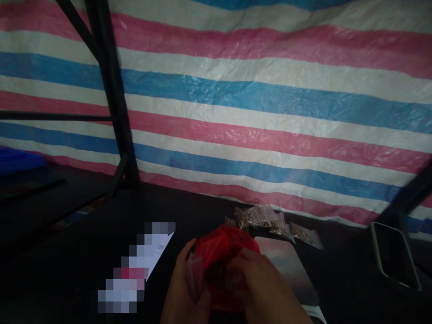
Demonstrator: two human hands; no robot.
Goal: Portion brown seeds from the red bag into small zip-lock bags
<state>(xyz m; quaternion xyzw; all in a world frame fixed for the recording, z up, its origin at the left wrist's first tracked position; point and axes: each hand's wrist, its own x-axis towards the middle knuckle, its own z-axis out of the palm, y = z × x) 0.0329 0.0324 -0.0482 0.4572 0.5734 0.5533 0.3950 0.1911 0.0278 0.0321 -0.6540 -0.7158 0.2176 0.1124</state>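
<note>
Gripping a red plastic bag point(224, 252), the left hand point(184, 292) and right hand point(266, 288) close around it just in front of a pile of small clear packets point(270, 220). Judging by the grasp, opening the bag seems underway; next needs a fingertip pinch.

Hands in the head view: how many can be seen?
2. The left hand and the right hand sit bottom centre, both gripping the red plastic bag. No other person's hands show.
</note>
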